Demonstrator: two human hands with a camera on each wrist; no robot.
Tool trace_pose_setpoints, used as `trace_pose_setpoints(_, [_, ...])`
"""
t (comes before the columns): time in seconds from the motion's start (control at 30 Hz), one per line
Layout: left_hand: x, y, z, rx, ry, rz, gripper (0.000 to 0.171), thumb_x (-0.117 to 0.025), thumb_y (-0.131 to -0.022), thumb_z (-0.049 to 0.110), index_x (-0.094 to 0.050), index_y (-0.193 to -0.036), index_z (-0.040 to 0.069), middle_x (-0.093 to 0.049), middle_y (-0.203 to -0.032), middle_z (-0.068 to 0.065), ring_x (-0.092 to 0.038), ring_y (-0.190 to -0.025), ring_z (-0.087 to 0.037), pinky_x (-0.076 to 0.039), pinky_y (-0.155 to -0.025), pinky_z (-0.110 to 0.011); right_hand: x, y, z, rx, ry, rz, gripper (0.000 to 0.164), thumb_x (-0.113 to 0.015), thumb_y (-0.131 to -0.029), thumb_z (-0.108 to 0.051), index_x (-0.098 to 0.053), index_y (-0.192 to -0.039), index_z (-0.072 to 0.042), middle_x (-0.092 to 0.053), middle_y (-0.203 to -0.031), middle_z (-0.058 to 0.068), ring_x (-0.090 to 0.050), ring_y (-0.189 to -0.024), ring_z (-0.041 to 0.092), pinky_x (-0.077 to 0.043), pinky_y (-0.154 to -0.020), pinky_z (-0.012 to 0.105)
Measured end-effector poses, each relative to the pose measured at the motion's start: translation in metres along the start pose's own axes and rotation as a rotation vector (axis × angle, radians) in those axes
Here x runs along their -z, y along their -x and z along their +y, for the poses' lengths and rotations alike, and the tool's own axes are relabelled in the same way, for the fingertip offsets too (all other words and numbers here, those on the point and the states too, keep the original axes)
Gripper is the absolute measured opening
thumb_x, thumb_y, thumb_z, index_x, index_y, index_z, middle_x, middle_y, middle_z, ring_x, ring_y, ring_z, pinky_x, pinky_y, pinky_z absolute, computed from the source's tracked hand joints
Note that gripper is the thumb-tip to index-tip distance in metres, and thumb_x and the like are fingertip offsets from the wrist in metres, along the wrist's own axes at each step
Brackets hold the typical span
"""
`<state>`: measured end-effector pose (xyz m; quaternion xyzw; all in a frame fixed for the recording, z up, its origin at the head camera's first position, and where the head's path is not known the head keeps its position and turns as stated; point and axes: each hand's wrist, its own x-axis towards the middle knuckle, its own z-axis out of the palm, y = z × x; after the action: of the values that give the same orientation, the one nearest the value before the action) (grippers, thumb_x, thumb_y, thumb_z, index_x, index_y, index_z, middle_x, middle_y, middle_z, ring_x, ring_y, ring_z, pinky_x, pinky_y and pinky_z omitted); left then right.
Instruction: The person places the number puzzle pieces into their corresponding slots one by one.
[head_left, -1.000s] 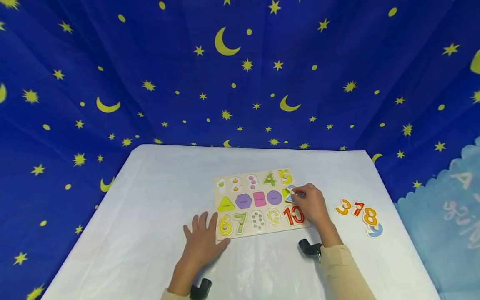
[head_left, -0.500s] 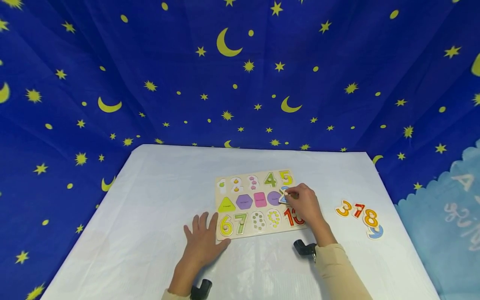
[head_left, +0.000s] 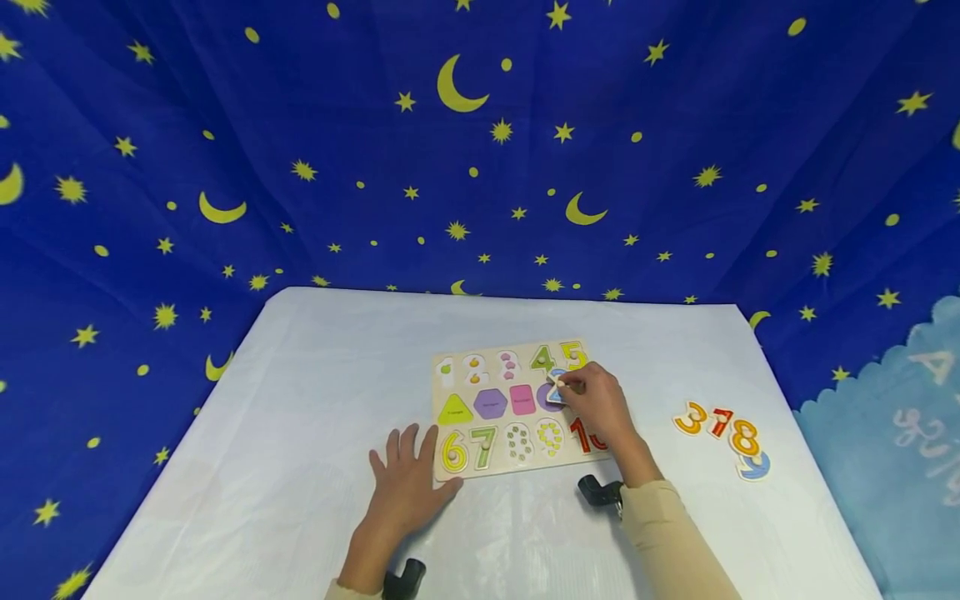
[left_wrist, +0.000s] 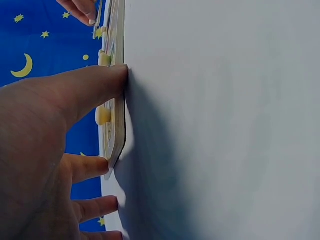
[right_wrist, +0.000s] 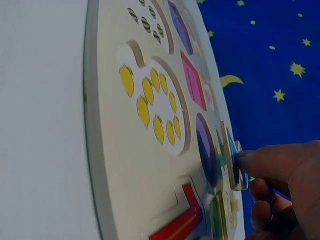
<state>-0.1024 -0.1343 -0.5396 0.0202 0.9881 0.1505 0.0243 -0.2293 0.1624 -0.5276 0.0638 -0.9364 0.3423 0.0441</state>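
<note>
A right hand [head_left: 602, 404] pinches the blue 2 [head_left: 556, 395] by its knob, thumb and finger clamped together, over the purple circle [head_left: 543, 398] of a number board [head_left: 504, 465] on a white table [head_left: 315, 400]; whether the piece touches the board we cannot tell. At the board's lower left corner we see the left hand [head_left: 407, 483], palm down with fingers spread apart, its thumb against the near edge. Seated in the board we count the 4 [head_left: 542, 359], 5 [head_left: 574, 356], 6 [head_left: 453, 452], 7 [head_left: 483, 448] and 10 [head_left: 580, 433], the last partly hidden from us by the right hand. Left of the circle run a pink rectangle [head_left: 522, 399], a purple hexagon [head_left: 491, 403] and a yellow triangle [head_left: 455, 410]. From the right wrist, we look across the 9 slot [right_wrist: 160, 112], printed with yellow fruit. Well apart, to the right, we find the loose 3 [head_left: 691, 418], 1 [head_left: 721, 422], 8 [head_left: 745, 437] and 9 [head_left: 754, 468], the 8 overlapping the 9. Behind everything hangs a blue backdrop [head_left: 360, 125] with yellow moons and stars.
</note>
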Motion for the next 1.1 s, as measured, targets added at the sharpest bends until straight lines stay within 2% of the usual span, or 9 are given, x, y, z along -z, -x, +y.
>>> trace_pose_setpoints(0.43, [-0.001,0.000,-0.002,0.001,0.016,0.006,0.088,-0.068,-0.079,0.057,-0.038,-0.147,0.010,-0.030,-0.146,-0.022,-0.018,-0.135,-0.048,-0.011,-0.097,-0.076,-0.013,-0.004,-0.012,0.027,0.010,-0.021,0.019,-0.073,-0.085,-0.022,-0.075,-0.099,-0.010,-0.056,-0.085,-0.001,-0.050,-0.073,0.016,-0.041,-0.065,0.032])
trace_pose_setpoints(0.9, [0.004,0.003,-0.001,0.001,0.019,0.000,0.086,-0.069,-0.080,0.054,-0.038,-0.147,0.009,-0.030,-0.146,-0.022,-0.018,-0.135,-0.048,-0.012,-0.098,-0.075,-0.026,-0.009,-0.024,0.072,0.009,0.010,0.015,-0.074,-0.084,-0.020,-0.076,-0.096,-0.011,-0.057,-0.085,-0.001,-0.050,-0.073,0.015,-0.042,-0.065,0.033])
trace_pose_setpoints(1.1, [0.002,0.002,-0.001,-0.006,0.024,0.008,0.086,-0.069,-0.080,0.055,-0.038,-0.147,0.009,-0.030,-0.145,-0.022,-0.019,-0.135,-0.047,-0.012,-0.098,-0.075,-0.028,-0.013,-0.029,0.047,0.033,-0.026,0.017,-0.073,-0.084,-0.022,-0.076,-0.097,-0.012,-0.057,-0.087,-0.004,-0.052,-0.075,0.013,-0.044,-0.066,0.032])
